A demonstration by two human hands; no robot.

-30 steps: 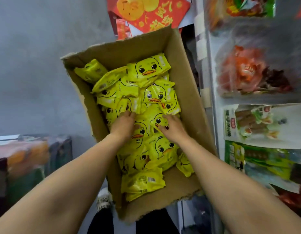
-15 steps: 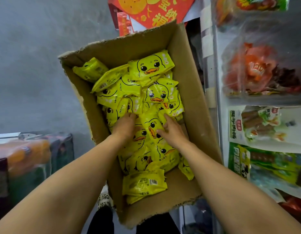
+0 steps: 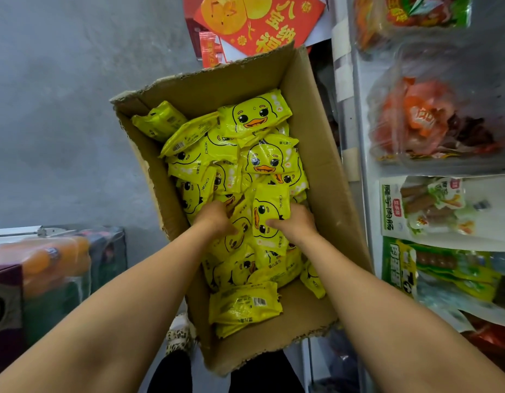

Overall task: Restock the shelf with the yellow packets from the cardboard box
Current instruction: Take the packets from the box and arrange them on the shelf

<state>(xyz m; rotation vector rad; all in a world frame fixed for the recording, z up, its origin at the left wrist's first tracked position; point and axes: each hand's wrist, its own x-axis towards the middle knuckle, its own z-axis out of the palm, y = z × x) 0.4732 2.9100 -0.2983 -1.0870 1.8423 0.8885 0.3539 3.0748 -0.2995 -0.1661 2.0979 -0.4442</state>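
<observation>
An open cardboard box (image 3: 327,177) sits below me, holding several yellow packets (image 3: 254,116) printed with a duck face. Both hands are down in the pile at the middle of the box. My right hand (image 3: 298,224) grips one yellow packet (image 3: 269,211) that stands on edge, thumb across its front and fingers behind it. My left hand (image 3: 214,219) is beside it with the fingers dug in among the packets; its fingertips are hidden. The shelf (image 3: 359,143) stands along the right.
The shelf at the right holds clear-wrapped red snack packs (image 3: 424,120) and green and white sausage packs (image 3: 432,208). A red and yellow paper decoration (image 3: 260,21) lies beyond the box. Wrapped drink bottles (image 3: 47,256) stand at the lower left on a grey floor.
My right hand has taken hold of a packet and stood it up on edge. My left hand has stayed in the pile beside it. The view has shifted slightly.
</observation>
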